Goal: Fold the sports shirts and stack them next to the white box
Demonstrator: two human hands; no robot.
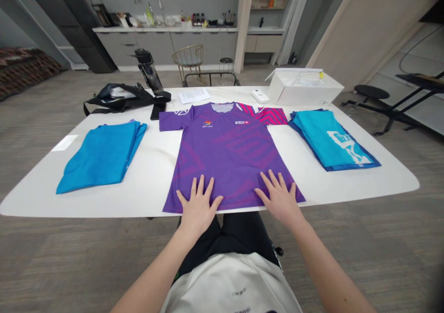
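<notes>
- Nearest is the person's own white top [236, 280], with dark trousers [231, 232] beyond it at the near edge of the counter [152, 179].
- The left hand [198, 206] lies palm down on the lower left part of a purple shirt [229, 151], its fingers spread apart and clamped on nothing.
- The right hand [281, 197] lies likewise near the shirt's lower right corner, fingers apart, gripping nothing.
- The purple shirt is spread flat in the middle of the counter, collar away from the person, hem along the near edge. Its 2 short sleeves point outward: the left mostly purple with a white mark, the right striped in pink. 2 small logos sit on the chest.
- To the left, well apart from the left hand, lies a folded blue garment [100, 151]; a small white sheet [64, 143] is just beside it.
- To the right, a folded turquoise garment [321, 128] with a white print rests on a darker blue cloth [367, 163], just beside the striped sleeve.
- Along the far side stand or lie a black bag [120, 99], a dark bottle [148, 70], a black phone [157, 112], a printed paper [194, 95], a small white device [260, 96] and a white box [305, 93].
</notes>
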